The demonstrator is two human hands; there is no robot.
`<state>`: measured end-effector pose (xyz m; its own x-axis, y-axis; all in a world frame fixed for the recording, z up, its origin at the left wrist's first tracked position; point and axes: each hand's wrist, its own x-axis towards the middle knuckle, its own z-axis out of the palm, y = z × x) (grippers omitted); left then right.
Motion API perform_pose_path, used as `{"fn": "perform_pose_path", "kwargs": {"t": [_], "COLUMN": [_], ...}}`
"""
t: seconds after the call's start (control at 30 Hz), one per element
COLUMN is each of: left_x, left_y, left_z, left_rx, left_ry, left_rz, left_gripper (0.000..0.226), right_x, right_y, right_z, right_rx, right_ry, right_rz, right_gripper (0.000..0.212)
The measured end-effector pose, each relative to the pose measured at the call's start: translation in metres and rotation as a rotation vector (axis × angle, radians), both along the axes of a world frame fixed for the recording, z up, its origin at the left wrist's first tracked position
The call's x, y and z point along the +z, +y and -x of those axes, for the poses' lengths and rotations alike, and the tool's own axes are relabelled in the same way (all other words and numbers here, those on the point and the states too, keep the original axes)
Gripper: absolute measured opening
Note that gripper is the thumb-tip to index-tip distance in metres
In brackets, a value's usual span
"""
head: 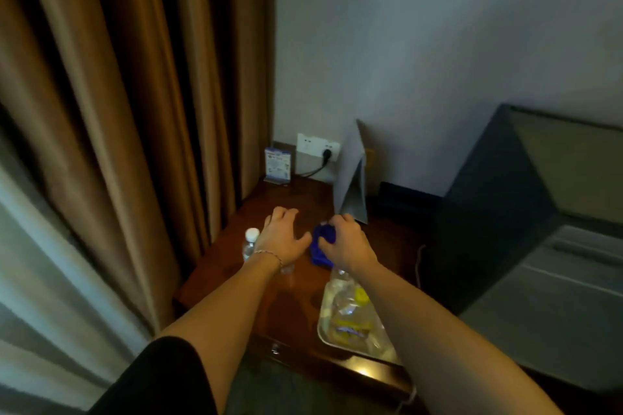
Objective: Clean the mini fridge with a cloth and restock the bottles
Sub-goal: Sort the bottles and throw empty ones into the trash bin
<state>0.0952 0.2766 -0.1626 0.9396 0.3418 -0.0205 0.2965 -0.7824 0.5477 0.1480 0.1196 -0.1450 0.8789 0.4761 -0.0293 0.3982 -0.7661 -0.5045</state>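
My right hand (347, 244) grips a bunched blue cloth (322, 244) on the dark wooden table (296, 293). My left hand (281, 236) hovers just left of it, fingers spread and relaxed, holding nothing. A clear water bottle with a white cap (251, 242) stands upright at the left side of my left wrist. A metal tray (354, 317) at the table's front right holds clear bottles and packets, partly hidden by my right forearm. The dark block at the right may be the mini fridge (485, 229); I cannot tell.
Brown curtains (118, 111) hang at the left, close to the table edge. A folded grey card (352, 175) and a small blue-white sign (278, 163) stand at the back by a wall socket with a plug (318, 148).
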Motion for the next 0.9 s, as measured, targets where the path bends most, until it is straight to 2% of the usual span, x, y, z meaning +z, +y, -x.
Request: {"fn": "perform_pose_path", "kwargs": {"t": [0.3, 0.43, 0.53, 0.7, 0.9], "left_x": [0.005, 0.007, 0.006, -0.002, -0.001], "left_y": [-0.166, -0.23, -0.279, -0.345, -0.361], "left_z": [-0.003, 0.001, 0.004, 0.007, 0.007], "left_rx": [-0.299, -0.39, -0.387, -0.362, -0.254], "left_ry": [-0.113, -0.087, -0.048, 0.051, 0.062], "left_rz": [0.045, 0.013, -0.028, -0.076, -0.12], "left_gripper": [0.054, 0.055, 0.057, 0.064, 0.069], "right_x": [-0.002, -0.01, -0.014, -0.011, -0.014], "right_y": [-0.188, -0.261, -0.317, -0.397, -0.415], "right_z": [0.048, 0.06, 0.063, 0.047, 0.023], "right_rx": [-0.263, -0.299, -0.295, -0.271, -0.238], "right_ry": [-0.039, -0.003, 0.014, 0.013, 0.021], "right_rz": [0.023, 0.1, 0.132, 0.184, 0.156], "right_gripper": [0.036, 0.039, 0.037, 0.051, 0.055]}}
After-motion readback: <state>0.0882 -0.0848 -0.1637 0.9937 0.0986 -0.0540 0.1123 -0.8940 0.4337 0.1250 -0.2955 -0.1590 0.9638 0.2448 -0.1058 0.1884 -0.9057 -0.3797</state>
